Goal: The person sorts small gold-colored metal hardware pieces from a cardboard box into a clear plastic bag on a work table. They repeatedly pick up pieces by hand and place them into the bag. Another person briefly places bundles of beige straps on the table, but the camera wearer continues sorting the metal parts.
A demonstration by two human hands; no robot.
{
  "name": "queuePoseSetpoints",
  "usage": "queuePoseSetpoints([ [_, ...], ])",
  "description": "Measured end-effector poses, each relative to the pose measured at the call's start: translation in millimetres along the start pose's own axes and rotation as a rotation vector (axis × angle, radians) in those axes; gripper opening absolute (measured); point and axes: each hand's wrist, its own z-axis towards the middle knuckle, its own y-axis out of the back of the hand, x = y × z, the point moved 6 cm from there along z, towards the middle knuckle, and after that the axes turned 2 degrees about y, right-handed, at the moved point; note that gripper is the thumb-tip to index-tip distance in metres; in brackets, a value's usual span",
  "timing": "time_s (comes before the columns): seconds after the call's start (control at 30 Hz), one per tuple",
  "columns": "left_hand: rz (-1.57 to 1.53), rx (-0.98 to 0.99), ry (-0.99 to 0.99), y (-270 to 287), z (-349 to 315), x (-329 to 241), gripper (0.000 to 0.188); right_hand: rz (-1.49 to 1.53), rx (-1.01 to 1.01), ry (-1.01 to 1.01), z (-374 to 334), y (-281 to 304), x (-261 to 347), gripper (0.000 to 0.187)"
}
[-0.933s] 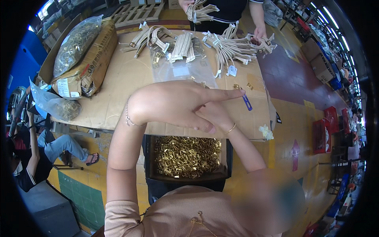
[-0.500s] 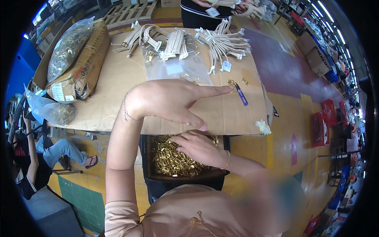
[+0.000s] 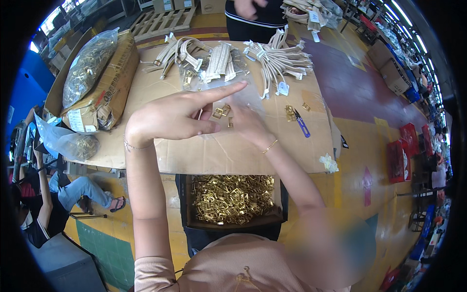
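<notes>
Over the cardboard-covered table (image 3: 155, 155), my left hand (image 3: 170, 114) has its index finger stretched to the right and its thumb apart, while the other fingers bend out of sight underneath. Just right of it, my right hand (image 3: 245, 121) reaches forward, fingers smeared by motion; I cannot tell whether they hold anything. Several loose gold buckles (image 3: 221, 112) lie between the two hands. Beyond the fingertips is a clear plastic bag (image 3: 209, 85). More gold buckles (image 3: 233, 197) fill a dark open box (image 3: 282, 216) at my lap, below the table edge.
Purple thread snips (image 3: 302, 125) lie beside a few buckles (image 3: 290, 113) at the right. Beige woven straps (image 3: 219, 63) and a tied strap bundle (image 3: 282, 63) rest at the back. A carton (image 3: 114, 82) with bagged hardware (image 3: 90, 65) stands left. Another person (image 3: 255, 22) stands across the table.
My right hand has left the buckle box and moved forward over the table. My left hand has shifted left, exposing loose buckles. The person opposite has moved their hands.
</notes>
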Motion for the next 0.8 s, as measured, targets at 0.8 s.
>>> queuePoseSetpoints([
  [0.8,-0.073,-0.037,-0.01,-2,2,15,0.086,-0.359,-0.029,0.366,-27,-21,37,0.052],
])
